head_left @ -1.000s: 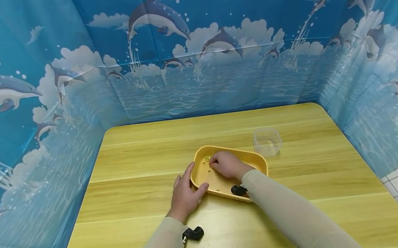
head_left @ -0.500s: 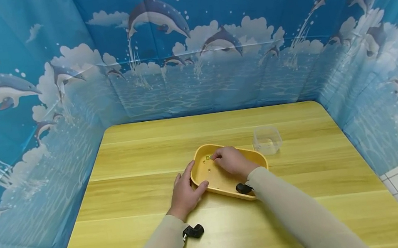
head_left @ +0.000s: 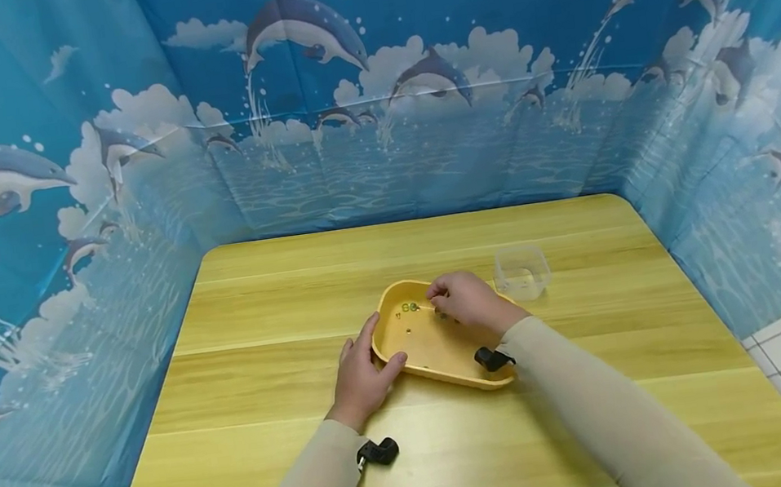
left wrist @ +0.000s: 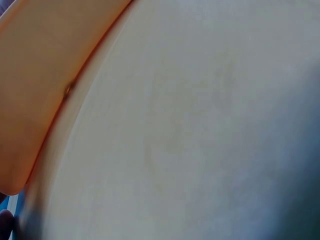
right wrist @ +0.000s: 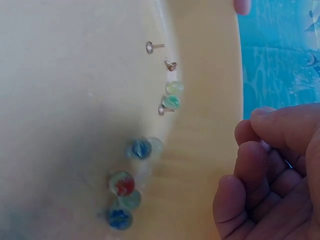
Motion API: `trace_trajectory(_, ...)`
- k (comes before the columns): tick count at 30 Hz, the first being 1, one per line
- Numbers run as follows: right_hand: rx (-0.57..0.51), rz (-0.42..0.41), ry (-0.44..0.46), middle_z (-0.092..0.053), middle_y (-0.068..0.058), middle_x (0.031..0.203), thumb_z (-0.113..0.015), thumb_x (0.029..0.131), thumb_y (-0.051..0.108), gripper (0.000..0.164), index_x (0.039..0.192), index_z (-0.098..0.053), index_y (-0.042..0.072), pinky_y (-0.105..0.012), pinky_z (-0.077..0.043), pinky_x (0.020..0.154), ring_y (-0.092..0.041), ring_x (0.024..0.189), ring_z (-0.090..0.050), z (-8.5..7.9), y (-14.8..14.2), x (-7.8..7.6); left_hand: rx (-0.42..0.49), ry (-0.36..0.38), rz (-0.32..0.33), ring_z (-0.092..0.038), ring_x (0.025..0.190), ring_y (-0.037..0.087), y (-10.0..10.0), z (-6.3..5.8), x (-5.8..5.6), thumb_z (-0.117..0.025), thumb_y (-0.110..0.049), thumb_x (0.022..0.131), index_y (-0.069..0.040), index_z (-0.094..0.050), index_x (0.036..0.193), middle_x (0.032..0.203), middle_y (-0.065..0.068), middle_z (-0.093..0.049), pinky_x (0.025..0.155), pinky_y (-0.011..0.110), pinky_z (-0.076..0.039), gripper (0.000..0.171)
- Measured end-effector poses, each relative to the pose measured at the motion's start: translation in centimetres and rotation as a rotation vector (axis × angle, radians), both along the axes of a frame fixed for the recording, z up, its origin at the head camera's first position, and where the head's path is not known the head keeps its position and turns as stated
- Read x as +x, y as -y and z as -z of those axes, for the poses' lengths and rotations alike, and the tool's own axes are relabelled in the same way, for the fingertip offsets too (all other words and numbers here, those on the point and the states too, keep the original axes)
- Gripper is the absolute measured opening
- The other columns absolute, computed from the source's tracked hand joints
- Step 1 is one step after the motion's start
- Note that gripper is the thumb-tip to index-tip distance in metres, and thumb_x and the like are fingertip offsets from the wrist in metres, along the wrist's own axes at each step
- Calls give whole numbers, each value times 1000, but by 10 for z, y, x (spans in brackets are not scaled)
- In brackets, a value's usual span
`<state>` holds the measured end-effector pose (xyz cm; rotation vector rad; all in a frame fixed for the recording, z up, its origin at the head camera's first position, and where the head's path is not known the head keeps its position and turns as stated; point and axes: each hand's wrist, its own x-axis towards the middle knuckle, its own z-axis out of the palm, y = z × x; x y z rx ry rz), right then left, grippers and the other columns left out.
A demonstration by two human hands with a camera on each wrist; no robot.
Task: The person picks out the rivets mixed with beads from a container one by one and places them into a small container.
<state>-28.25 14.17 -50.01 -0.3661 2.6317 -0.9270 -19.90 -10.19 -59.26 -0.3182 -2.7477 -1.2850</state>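
A yellow-orange tray (head_left: 442, 352) lies at an angle on the table. At its left corner my left hand (head_left: 362, 379) rests against the rim, fingers spread. My right hand (head_left: 470, 299) is over the tray's far right side; in the right wrist view its thumb (right wrist: 287, 127) meets the index finger, the other fingers bent. Whether anything small sits in that pinch is hidden. Inside the tray, the right wrist view shows a red-and-white marble (right wrist: 121, 183), a blue marble (right wrist: 120, 218), several other glass marbles, and small metal screw eyes (right wrist: 150, 47) among them.
Behind the tray's right end stands a clear plastic box (head_left: 524, 274). The wooden table (head_left: 280, 307) has rounded far corners. Dolphin-printed curtains (head_left: 365, 164) enclose it at the back and sides. A small black device (head_left: 378, 451) is strapped to the left wrist.
My right hand has moved rightward across the tray, its fingers now near the far rim. More marbles have come into view beneath it. The left hand stays at the corner.
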Motion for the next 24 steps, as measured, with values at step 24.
trace_trajectory(24, 15, 69, -101, -72, -13, 131, -55, 111, 23, 29, 130, -73, 12, -43, -58, 88, -30, 108, -68, -36, -49, -11, 7, -14, 6, -57, 143, 31, 1, 0, 0, -69, -50, 96, -23, -31, 167, 162, 6, -51, 133, 56, -17, 85)
